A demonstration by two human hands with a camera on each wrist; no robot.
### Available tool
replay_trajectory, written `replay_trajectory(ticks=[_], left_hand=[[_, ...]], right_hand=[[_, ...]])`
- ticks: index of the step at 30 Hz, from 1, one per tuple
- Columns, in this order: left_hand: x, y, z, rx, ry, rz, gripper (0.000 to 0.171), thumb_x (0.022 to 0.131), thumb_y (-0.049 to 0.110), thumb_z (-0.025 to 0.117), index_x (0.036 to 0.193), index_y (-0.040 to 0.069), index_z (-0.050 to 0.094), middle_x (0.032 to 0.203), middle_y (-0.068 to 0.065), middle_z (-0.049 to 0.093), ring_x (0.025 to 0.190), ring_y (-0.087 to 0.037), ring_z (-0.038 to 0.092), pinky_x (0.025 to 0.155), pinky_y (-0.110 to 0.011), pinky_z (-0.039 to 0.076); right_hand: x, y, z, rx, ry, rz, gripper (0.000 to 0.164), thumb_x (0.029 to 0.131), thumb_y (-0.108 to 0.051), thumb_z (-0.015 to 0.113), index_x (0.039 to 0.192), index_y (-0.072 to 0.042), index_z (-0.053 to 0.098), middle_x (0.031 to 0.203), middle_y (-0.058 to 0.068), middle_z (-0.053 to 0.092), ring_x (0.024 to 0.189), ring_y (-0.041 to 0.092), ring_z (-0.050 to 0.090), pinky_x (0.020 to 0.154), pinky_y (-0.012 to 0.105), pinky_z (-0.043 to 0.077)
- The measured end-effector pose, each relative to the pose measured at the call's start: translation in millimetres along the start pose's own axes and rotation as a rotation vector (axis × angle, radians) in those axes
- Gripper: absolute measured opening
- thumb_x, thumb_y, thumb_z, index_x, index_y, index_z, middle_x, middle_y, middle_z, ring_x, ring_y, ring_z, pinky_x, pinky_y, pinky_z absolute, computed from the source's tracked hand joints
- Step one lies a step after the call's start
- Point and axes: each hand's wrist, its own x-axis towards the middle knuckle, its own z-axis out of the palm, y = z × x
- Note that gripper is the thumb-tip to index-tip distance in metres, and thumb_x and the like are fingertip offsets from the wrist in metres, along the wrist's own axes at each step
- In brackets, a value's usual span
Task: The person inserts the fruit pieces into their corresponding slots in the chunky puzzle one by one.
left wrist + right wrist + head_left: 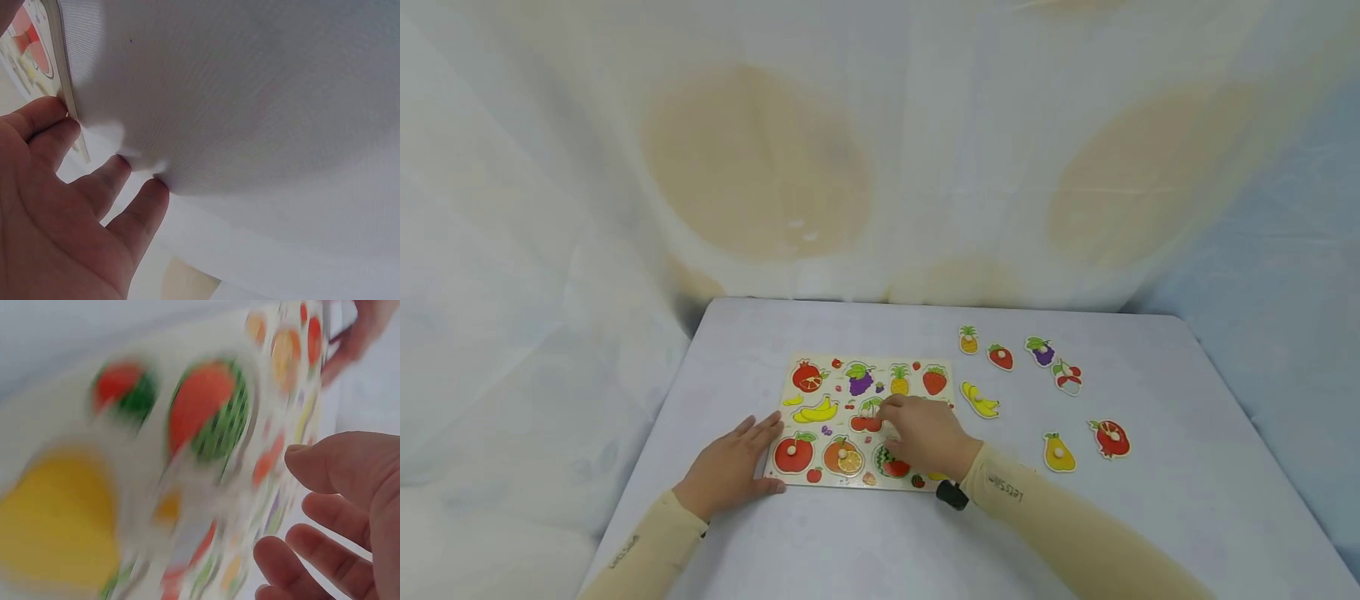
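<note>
A wooden fruit puzzle board (844, 480) lies on the table. My left hand (730, 465) rests at its left edge; in the left wrist view the straight fingers (142, 212) touch the board's side and the white cloth. Over the board's right part is my right hand (927, 435), thumb and fingers apart with nothing between them in the right wrist view. Below that hand shows the watermelon (209, 409), blurred. An apple piece (793, 461) and an orange piece (837, 459), both with knobs, sit in the bottom row. The right hand and forearm hide part of the board.
Loose knobbed pieces lie right of the board: a pineapple (968, 343), strawberry (998, 358), grapes (1043, 356), cherries (1066, 379), bananas (976, 402), pear (1056, 458) and pomegranate (1114, 443). A pale curtain (925, 167) hangs behind the table's far edge.
</note>
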Motion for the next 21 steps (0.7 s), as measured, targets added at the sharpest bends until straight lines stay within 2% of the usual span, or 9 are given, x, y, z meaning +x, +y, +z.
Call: replay_trajectory(ticks=[5,13,17,21], left_hand=[[-0.7,-0.2,-0.9,0.001,0.005,0.008,0.096,0.073,0.053,0.084,0.149,0.008,0.047,0.156,-0.005,0.04,0.14,-0.04,0.037,0.106,-0.055,0.04],[0.2,-0.1,-0.3,-0.001,-0.003,0.008,0.096,0.073,0.053,0.084,0.149,0.008,0.048,0.156,-0.006,0.041,0.139,-0.042,0.037,0.105,-0.055,0.041],[0.3,-1.3,0.5,0.007,-0.008,0.002,0.097,0.073,0.054,0.084,0.149,0.009,0.047,0.156,-0.005,0.04,0.14,-0.042,0.036,0.106,-0.055,0.041],[1.7,-1.5,1.0,0.006,-0.004,0.004,0.097,0.073,0.055,0.084,0.15,0.009,0.046,0.156,-0.005,0.039,0.14,-0.041,0.036,0.106,-0.055,0.041]], right_hand=[[-14.8,43.2,-15.7,0.002,0.038,0.119,0.038,0.085,-0.032,0.08,0.119,-0.019,0.072,0.127,0.0,0.064,0.1,0.018,0.066,0.071,0.032,0.057],[-42.9,114.5,-20.5,-0.012,0.074,0.273,0.042,0.082,-0.029,0.082,0.12,-0.014,0.071,0.13,0.008,0.063,0.114,0.03,0.063,0.087,0.047,0.056],[-51.8,133.6,-16.0,0.01,0.065,0.335,0.043,0.081,-0.029,0.083,0.12,-0.013,0.071,0.133,0.01,0.061,0.118,0.033,0.06,0.09,0.052,0.054],[-55.1,140.4,-11.2,0.022,0.07,0.367,0.044,0.08,-0.031,0.084,0.119,-0.013,0.071,0.134,0.012,0.06,0.121,0.034,0.057,0.093,0.054,0.052]])
